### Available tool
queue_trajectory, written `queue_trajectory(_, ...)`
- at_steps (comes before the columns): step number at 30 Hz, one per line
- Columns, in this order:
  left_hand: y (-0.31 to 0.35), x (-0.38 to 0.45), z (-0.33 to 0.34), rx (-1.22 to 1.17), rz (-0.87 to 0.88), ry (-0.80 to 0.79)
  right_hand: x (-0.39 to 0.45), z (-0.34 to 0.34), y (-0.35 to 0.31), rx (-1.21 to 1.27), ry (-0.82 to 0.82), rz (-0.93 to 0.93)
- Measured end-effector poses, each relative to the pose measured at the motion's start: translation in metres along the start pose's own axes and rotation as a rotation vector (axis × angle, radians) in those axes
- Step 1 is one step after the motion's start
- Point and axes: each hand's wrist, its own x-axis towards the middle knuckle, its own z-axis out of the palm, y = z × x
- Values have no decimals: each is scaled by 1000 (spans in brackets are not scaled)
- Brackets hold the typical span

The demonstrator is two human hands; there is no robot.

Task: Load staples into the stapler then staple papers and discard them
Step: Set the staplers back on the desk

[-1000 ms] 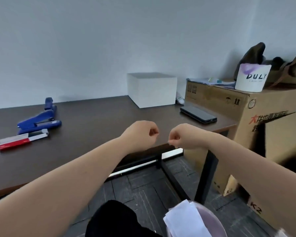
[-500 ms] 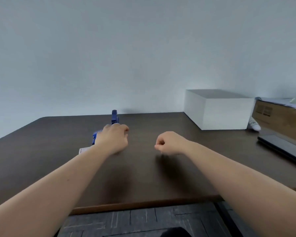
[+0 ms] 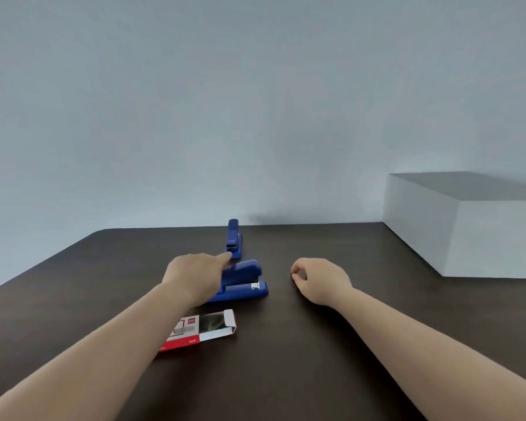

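Observation:
A large blue stapler [image 3: 245, 282] lies on the dark brown table [image 3: 286, 360], its mouth facing right. My left hand [image 3: 195, 273] reaches over its rear left part, index finger stretched out along its top; I cannot tell if the fingers grip it. Behind it stands a smaller blue stapler [image 3: 234, 238]. A red and white staple box [image 3: 202, 329] lies in front of the large stapler, its right end open, partly hidden by my left forearm. My right hand [image 3: 319, 279] hovers to the right of the stapler, fingers curled, thumb and index pinched together, nothing visible in it.
A big white box [image 3: 468, 229] stands on the table at the right, against the plain grey wall. The table's back edge runs just behind the smaller stapler.
The view has swung left, away from the cardboard boxes and the bin, to the table. Both hands came over the table; my left hand has reached the large stapler.

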Motion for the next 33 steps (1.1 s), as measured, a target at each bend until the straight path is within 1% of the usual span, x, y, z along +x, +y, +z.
queue_trajectory(2, 2, 3, -2, -53, 42, -1, 13, 0, 3, -5, -3, 2)
queue_trajectory(5, -1, 10, -7, -28, 169, -100, 31, 0, 6, 12, -20, 9)
queue_trajectory(7, 1, 18, -9, -11, 177, -128, 40, 1, 8, 35, -15, 16)
queue_trajectory(10, 19, 35, 0, 12, 124, -57, 44, 3, 15, 111, 22, 37)
queue_trajectory(12, 34, 50, 11, -29, 78, 11, 44, 3, 23, 194, 47, 40)
queue_trajectory(14, 44, 69, 18, -89, -10, 54, 44, 2, 31, 242, 61, 35)
queue_trajectory(19, 63, 107, 25, -160, -209, 20, 49, 2, 38, 224, 77, 39)
queue_trajectory(21, 65, 121, 31, -150, -229, 11, 50, 3, 35, 177, 68, 22)
queue_trajectory(25, 62, 145, 44, -97, -175, 8, 53, 4, 34, 123, 70, 13)
queue_trajectory(29, 63, 153, 46, -213, -245, 57, 56, 6, 34, 104, 68, 17)
queue_trajectory(30, 63, 157, 48, -211, -236, 70, 55, 6, 33, 105, 67, 18)
queue_trajectory(33, 61, 162, 49, -159, -228, 40, 56, 7, 33, 119, 91, 17)
